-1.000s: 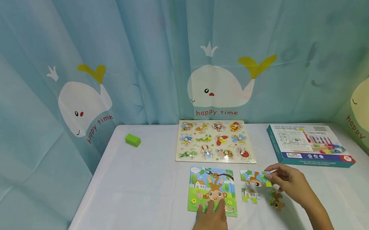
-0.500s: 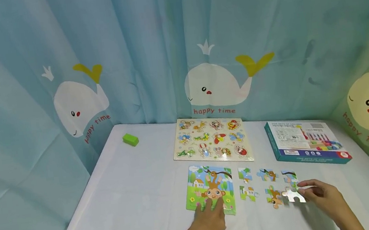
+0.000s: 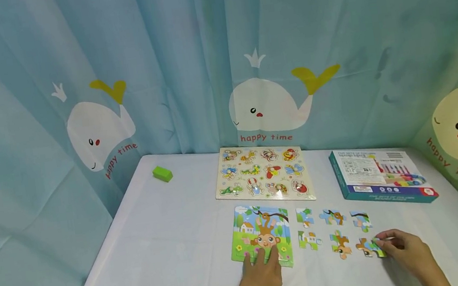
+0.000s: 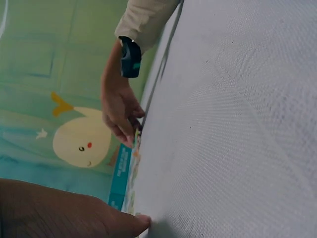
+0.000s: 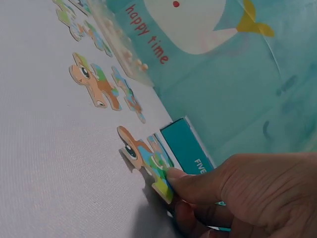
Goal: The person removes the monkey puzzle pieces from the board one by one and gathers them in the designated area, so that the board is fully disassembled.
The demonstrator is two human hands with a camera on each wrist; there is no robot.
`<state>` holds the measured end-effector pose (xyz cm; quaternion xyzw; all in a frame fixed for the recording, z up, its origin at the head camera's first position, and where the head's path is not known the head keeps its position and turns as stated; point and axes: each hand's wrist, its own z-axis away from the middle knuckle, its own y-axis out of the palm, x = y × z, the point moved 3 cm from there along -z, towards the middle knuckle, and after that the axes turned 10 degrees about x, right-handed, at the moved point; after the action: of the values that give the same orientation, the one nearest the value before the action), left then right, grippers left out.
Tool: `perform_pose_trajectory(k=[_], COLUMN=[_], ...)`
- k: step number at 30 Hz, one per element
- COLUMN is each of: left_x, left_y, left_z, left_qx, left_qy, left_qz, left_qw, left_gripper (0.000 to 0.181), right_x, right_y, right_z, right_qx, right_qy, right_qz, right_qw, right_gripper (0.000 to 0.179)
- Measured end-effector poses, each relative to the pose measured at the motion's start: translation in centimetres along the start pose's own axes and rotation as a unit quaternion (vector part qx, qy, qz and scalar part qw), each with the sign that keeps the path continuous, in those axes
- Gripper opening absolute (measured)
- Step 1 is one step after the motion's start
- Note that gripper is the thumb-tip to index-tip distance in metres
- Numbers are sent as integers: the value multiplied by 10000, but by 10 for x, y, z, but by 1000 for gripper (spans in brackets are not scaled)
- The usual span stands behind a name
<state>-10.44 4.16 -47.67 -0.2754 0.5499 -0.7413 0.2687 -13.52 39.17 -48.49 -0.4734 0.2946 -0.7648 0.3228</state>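
My left hand point(image 3: 260, 277) rests its fingertips on the lower part of a monkey picture puzzle board point(image 3: 260, 225). In the left wrist view, its thumb side touches the white cloth. Off to the right, my right hand point(image 3: 409, 252) pinches the right edge of a jigsaw piece point(image 3: 366, 246) showing a monkey's eye. The right wrist view shows this piece point(image 5: 143, 153) slightly tilted close over the cloth, with the thumb on its picture side and the other fingers partly hidden. To its left lie a monkey-face piece point(image 3: 341, 244) and a house piece point(image 3: 308, 240); a branch piece point(image 3: 360, 220) lies above it.
Two more pieces, one mostly sky point(image 3: 304, 216) and one brown and blue point(image 3: 332, 217), complete the upper row. Behind them lie an insect peg board point(image 3: 263, 174) and a teal-edged box point(image 3: 381, 177). A green block point(image 3: 162, 173) sits back left, before the curtain point(image 3: 186, 72).
My right hand has moved right and toward me, uncovering the separate pieces. The eye piece it pinches has turned from a glaring tilt to nearly flat. My left hand stays on the board.
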Motion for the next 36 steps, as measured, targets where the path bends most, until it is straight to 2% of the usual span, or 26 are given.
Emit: perform_pose_trajectory(k=[8, 16, 26, 32, 36], left_x=[0, -1, -3, -4, -4], left_y=[-1, 1, 1, 0, 0], left_z=[0, -1, -1, -1, 0], left_qx=[55, -26, -114, -108, -236], left_qy=[-77, -102, -162, -207, -247], left_qz=[84, 153, -47, -129, -352], left_qw=[9999, 9998, 9998, 9996, 9988], left_gripper=[46, 45, 40, 39, 37], right_x=[1, 3, 1, 0, 3], right_y=[0, 1, 3, 2, 1], right_z=[-2, -2, -2, -3, -3], right_qx=[-179, -129, -229, -197, -235], right_qy=[16, 230, 246, 227, 268], right_qz=[109, 70, 78, 112, 159], right_qw=[9998, 9996, 9994, 9995, 9992], right_gripper=[29, 28, 26, 33, 42])
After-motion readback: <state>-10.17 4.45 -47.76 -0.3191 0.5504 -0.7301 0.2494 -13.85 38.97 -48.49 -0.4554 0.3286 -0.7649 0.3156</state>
